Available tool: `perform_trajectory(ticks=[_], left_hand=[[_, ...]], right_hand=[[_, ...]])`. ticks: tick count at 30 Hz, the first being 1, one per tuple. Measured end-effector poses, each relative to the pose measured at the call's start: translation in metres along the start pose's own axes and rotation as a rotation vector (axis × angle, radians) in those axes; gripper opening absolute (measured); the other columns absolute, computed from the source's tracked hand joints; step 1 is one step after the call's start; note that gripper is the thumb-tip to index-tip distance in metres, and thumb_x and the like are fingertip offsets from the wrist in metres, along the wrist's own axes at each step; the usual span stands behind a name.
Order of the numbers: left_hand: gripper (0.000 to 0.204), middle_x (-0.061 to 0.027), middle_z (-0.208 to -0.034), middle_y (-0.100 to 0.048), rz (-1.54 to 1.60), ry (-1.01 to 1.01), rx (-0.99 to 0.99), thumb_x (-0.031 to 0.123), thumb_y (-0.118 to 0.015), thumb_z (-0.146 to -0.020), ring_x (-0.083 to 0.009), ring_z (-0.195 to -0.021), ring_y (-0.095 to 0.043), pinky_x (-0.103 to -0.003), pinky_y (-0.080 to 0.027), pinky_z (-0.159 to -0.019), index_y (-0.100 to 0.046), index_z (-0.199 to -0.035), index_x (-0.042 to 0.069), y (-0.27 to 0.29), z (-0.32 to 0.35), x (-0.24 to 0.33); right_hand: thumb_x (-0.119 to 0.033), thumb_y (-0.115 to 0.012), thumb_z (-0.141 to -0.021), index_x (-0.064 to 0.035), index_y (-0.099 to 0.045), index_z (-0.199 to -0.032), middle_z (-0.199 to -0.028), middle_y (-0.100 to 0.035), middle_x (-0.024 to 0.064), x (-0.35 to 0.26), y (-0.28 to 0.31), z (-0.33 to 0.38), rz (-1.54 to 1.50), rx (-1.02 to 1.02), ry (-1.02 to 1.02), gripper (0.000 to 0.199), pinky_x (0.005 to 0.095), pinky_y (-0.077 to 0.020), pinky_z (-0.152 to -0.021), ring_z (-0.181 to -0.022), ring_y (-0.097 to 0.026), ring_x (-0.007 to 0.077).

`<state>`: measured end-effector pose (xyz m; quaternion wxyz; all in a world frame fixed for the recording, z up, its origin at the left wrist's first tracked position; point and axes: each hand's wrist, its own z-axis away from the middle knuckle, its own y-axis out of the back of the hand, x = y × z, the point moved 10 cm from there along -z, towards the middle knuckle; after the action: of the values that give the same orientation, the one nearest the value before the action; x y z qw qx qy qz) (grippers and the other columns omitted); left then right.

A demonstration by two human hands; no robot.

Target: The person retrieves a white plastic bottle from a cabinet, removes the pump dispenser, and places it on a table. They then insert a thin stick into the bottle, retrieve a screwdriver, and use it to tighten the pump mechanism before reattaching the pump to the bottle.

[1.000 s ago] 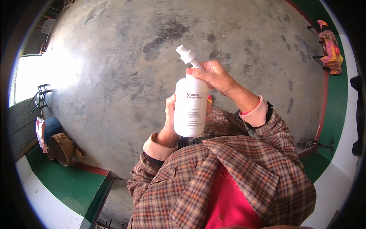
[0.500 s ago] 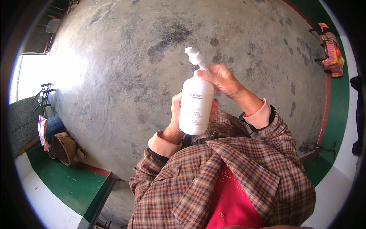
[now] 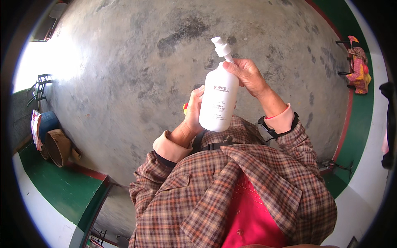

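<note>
White bottle (image 3: 219, 101) | left fingers (image 3: 197, 95): around body | right fingers (image 3: 232, 68): at neck

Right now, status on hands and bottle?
Left hand holding white bottle. Right hand at its neck, gripping tilted pump. Pump's lower end hidden by that hand.

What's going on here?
A person's left hand holds a white bottle from the side. The right hand is at the bottle's neck, gripping the white pump by its stem. The pump tilts, its collar clear of the neck; the stem's lower end is hidden.
</note>
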<state>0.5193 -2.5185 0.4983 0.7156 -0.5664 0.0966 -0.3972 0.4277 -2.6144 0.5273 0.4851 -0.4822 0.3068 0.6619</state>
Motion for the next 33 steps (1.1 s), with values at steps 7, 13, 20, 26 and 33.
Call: perform_trajectory(ticks=[7,13,20,26,33], left_hand=[[0.053,-0.0123,-0.115,-0.066,0.013,-0.091,0.016,0.043,-0.037,-0.102,-0.0208,-0.097,-0.067,-0.037,-0.056,-0.084,-0.05,-0.131,0.0,0.02,-0.002,0.0],[0.069,-0.0197,-0.116,-0.066,0.057,-0.033,0.099,0.053,-0.035,-0.098,-0.0301,-0.096,-0.069,-0.041,-0.058,-0.083,-0.049,-0.133,-0.004,0.032,0.0,-0.006],[0.071,-0.024,-0.117,-0.065,0.018,-0.039,0.113,0.052,-0.034,-0.098,-0.0332,-0.096,-0.069,-0.043,-0.059,-0.082,-0.048,-0.133,-0.007,0.03,0.002,-0.001],[0.069,-0.0245,-0.114,-0.066,0.076,-0.007,0.099,0.051,-0.033,-0.098,-0.0331,-0.094,-0.07,-0.042,-0.06,-0.081,-0.048,-0.132,-0.008,0.024,0.006,-0.002],[0.069,-0.0233,-0.116,-0.065,0.059,0.007,0.111,0.051,-0.036,-0.097,-0.032,-0.095,-0.07,-0.041,-0.06,-0.081,-0.048,-0.133,-0.007,0.026,0.004,-0.003]], right_hand=[[-0.044,-0.071,-0.091,-0.0067,-0.07,-0.082,-0.061,-0.056,-0.0053,-0.003,-0.005,0.0,0.006,-0.002,-0.013,0.038,0.0196,-0.0278,-0.043,-0.048,-0.042,0.001],[-0.043,-0.072,-0.091,-0.0053,-0.071,-0.081,-0.061,-0.056,-0.005,-0.005,-0.011,-0.003,0.031,0.01,-0.017,0.039,0.0205,-0.0277,-0.044,-0.048,-0.042,0.0012],[-0.043,-0.072,-0.09,-0.004,-0.071,-0.084,-0.063,-0.059,-0.0033,-0.005,-0.013,-0.004,0.058,-0.011,-0.021,0.039,0.0195,-0.0292,-0.043,-0.05,-0.045,0.0013],[-0.046,-0.072,-0.089,-0.0034,-0.072,-0.09,-0.067,-0.063,-0.0022,-0.007,-0.015,-0.004,0.085,-0.034,-0.005,0.043,0.0187,-0.0293,-0.043,-0.051,-0.047,0.0009],[-0.04,-0.072,-0.091,-0.0043,-0.071,-0.081,-0.062,-0.059,-0.0037,-0.01,-0.015,-0.002,0.07,0.006,-0.021,0.037,0.0198,-0.0306,-0.043,-0.049,-0.046,0.0017]])
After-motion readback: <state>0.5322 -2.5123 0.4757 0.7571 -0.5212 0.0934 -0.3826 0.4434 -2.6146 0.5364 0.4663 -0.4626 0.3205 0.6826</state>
